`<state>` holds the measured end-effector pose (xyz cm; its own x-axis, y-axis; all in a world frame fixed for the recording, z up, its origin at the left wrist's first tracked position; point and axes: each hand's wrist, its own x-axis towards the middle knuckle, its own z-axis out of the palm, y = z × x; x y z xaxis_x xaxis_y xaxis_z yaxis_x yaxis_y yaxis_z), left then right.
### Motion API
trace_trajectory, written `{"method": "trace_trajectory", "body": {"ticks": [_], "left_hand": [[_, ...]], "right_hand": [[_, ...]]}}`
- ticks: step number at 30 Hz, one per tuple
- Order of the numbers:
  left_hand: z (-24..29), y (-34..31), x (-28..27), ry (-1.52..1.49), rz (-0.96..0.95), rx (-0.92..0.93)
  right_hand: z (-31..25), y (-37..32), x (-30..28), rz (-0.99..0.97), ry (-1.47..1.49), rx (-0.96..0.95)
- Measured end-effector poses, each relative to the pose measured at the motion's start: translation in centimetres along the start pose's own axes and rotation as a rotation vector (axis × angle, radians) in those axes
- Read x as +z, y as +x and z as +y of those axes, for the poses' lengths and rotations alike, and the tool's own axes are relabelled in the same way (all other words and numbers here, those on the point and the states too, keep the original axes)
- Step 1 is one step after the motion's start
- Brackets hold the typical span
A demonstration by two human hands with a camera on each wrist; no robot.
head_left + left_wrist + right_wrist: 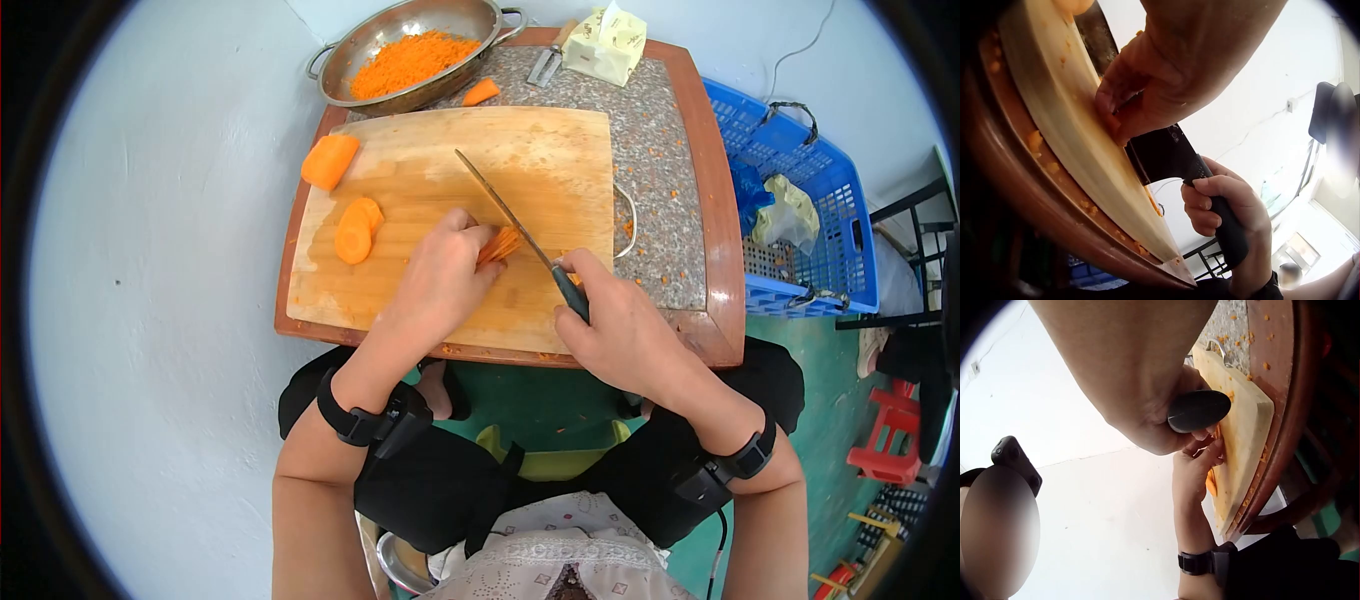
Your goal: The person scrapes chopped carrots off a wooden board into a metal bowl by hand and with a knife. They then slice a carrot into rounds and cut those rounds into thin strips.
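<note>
On the wooden cutting board (pixel 430 150), the left hand (pixel 445 275) holds a small stack of carrot strips (pixel 500 245) with curled fingers. The right hand (pixel 625 330) grips the dark handle of a knife (pixel 570 288), whose blade stands beside the strips on their right. In the left wrist view the knife's broad dark blade (pixel 1163 153) is close to the fingertips of the left hand (pixel 1166 75). Carrot slices (pixel 355 232) lie on the board's left part, with a carrot chunk (pixel 330 162) above them near the edge.
Behind the board stands a metal pan (pixel 335 80) of shredded carrot. A carrot piece (pixel 481 92), a peeler (pixel 545 67) and a tissue pack (pixel 606 45) lie at the table's back. A blue basket (pixel 860 240) is at the right, and a red stool (pixel 888 435) stands on the floor.
</note>
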<state>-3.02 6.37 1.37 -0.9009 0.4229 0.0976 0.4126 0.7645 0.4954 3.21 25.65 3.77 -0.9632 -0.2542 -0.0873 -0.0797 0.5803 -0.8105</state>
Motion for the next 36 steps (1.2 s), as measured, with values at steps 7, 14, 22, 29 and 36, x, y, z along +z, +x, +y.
{"method": "trace_trajectory", "body": {"ticks": [7, 14, 22, 29, 36], "left_hand": [[-0.2, 0.1, 0.1, 0.019, -0.021, -0.024], [-0.4, 0.1, 0.7, -0.008, 0.03, 0.018], [-0.5, 0.4, 0.3, 0.032, 0.044, -0.08], [-0.8, 0.7, 0.7, 0.032, 0.041, -0.022], [-0.7, 0.9, 0.7, -0.046, -0.024, -0.072]], "right_hand": [[-0.1, -0.2, -0.2, -0.004, 0.007, -0.004], [0.0, -0.2, -0.5, 0.014, 0.005, 0.043], [0.2, 0.2, -2.8, 0.126, 0.075, 0.053], [0.4, 0.2, -4.4, 0.159, 0.094, 0.065], [0.6, -0.2, -4.6, 0.19, 0.094, 0.041]]}}
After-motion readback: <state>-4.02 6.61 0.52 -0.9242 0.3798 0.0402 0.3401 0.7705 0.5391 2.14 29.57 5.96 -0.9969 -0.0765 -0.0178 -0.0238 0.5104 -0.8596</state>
